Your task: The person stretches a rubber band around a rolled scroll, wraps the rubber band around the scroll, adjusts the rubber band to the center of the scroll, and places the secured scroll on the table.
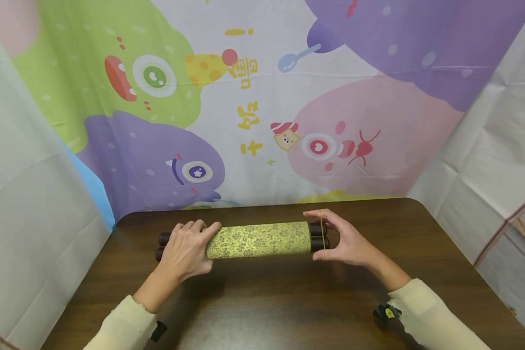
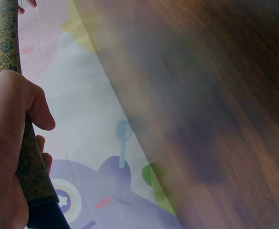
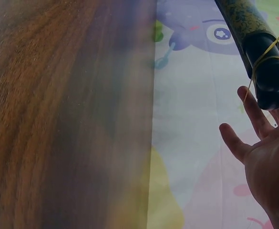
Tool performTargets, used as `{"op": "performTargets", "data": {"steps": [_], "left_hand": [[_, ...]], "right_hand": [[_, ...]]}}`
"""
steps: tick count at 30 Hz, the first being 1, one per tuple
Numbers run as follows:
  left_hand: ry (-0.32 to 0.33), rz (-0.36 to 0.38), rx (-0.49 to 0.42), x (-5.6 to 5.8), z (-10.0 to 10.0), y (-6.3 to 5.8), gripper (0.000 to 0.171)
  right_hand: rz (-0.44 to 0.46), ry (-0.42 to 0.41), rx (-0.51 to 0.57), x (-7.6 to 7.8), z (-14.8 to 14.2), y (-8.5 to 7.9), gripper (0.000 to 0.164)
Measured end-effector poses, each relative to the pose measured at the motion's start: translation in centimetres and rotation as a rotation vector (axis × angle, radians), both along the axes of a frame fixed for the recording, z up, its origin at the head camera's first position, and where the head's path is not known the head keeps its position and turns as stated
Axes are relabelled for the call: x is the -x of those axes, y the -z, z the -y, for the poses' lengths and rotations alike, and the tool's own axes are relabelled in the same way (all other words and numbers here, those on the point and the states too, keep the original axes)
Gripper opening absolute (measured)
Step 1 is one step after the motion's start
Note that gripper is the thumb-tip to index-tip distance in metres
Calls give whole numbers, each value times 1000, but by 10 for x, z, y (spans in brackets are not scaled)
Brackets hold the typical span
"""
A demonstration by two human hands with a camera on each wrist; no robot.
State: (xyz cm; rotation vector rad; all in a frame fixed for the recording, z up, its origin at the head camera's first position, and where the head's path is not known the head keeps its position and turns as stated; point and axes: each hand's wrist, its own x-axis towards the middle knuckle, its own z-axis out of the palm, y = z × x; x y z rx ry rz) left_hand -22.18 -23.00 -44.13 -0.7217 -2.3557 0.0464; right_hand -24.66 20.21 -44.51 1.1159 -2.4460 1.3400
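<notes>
A rolled scroll (image 1: 262,240) with yellow-gold flowered brocade lies crosswise in front of me, with paired dark roller ends (image 1: 319,243) sticking out at both sides. It appears raised over the table. My left hand (image 1: 185,248) grips its left part, thumb and fingers wrapped round the brocade. At the other end, my right hand (image 1: 350,243) spreads thumb and fingers around the roller ends, stretching a thin yellow rubber band (image 1: 323,228) between them. In the right wrist view this rubber band (image 3: 269,58) also loops over the dark knobs (image 3: 273,74).
The brown wooden table (image 1: 267,301) has rounded far corners. Behind it hangs a curtain (image 1: 253,180) printed with cartoon monsters, and pale cloth panels (image 1: 22,204) flank both sides. Dark straps (image 1: 382,313) sit at my wrists below the cream sleeves.
</notes>
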Motion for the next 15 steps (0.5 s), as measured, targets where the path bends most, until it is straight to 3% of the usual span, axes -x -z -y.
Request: {"op": "performTargets", "data": {"steps": [15], "left_hand": [[-13, 16, -5, -1, 3, 0, 71]], "right_hand": [[-12, -7, 44, 2, 1, 5, 92]]}}
